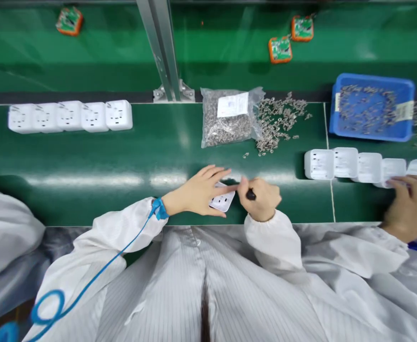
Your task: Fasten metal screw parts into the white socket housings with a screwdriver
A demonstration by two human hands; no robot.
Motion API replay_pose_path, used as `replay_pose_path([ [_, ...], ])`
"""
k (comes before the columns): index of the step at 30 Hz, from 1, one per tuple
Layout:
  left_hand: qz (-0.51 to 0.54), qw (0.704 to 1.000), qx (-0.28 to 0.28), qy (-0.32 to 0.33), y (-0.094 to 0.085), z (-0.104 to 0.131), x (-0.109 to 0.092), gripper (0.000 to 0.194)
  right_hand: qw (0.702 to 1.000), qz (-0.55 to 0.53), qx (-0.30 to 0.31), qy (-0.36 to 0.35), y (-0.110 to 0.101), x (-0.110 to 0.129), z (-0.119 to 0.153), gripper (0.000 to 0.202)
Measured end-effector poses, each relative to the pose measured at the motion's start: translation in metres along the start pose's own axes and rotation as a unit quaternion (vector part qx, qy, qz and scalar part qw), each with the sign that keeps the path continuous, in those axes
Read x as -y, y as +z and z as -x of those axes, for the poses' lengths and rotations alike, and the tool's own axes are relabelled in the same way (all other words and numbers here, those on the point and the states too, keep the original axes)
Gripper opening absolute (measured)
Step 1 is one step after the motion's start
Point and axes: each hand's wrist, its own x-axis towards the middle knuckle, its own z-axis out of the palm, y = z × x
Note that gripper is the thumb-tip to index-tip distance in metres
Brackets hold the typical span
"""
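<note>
A white plastic socket housing, with small dark slots, lies on the green bench in front of me. My left hand rests over it with the fingers spread, covering much of its left and upper part. A blue wrist strap is around that wrist. Just to the right, my right hand is closed in a fist around a tool, of which only a rounded black end shows. The rest of that tool is hidden, and its kind cannot be made out. The tip of a left finger meets the right hand.
Five-slot details aside, several white housings stand in a row at left. A bag of metal parts, loose parts and a blue tray lie ahead. At right, a co-worker's hand touches more housings.
</note>
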Motion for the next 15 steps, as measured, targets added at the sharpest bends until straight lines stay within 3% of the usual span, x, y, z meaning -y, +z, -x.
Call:
replay_pose_path([
  [1,-0.022,1.0,0.01,0.013,0.0,0.001,0.0,0.068,1.0,0.008,-0.006,-0.016,-0.002,-0.003,0.001,0.029],
  [3,-0.057,0.998,-0.017,0.025,-0.005,0.005,0.01,0.054,0.995,0.041,-0.005,-0.096,0.026,0.022,0.006,0.02],
  [5,-0.076,0.989,-0.128,-0.012,-0.015,0.013,0.033,0.052,0.965,0.098,0.03,-0.24,0.091,0.073,0.014,0.035],
  [6,-0.075,0.973,-0.212,-0.05,-0.02,0.018,0.048,0.056,0.956,0.109,0.028,-0.27,0.13,0.1,0.02,0.039],
  [7,-0.072,0.941,-0.313,-0.108,-0.026,0.022,0.065,0.061,0.949,0.119,0.038,-0.289,0.17,0.123,0.027,0.034],
  [9,-0.031,0.845,-0.492,-0.207,-0.036,0.029,0.101,0.068,0.935,0.145,0.056,-0.319,0.241,0.152,0.043,0.029],
  [11,0.032,0.754,-0.591,-0.286,-0.044,0.036,0.13,0.067,0.92,0.162,0.066,-0.352,0.286,0.16,0.059,0.035],
  [12,0.048,0.719,-0.617,-0.316,-0.049,0.039,0.14,0.063,0.912,0.156,0.073,-0.372,0.299,0.161,0.066,0.037],
  [13,0.05,0.702,-0.626,-0.337,-0.054,0.043,0.147,0.059,0.905,0.143,0.081,-0.392,0.305,0.16,0.072,0.037],
  [14,0.046,0.708,-0.614,-0.347,-0.059,0.046,0.15,0.054,0.899,0.124,0.088,-0.411,0.308,0.16,0.076,0.037],
  [15,0.039,0.734,-0.581,-0.349,-0.065,0.048,0.15,0.049,0.893,0.101,0.092,-0.428,0.309,0.16,0.08,0.037],
])
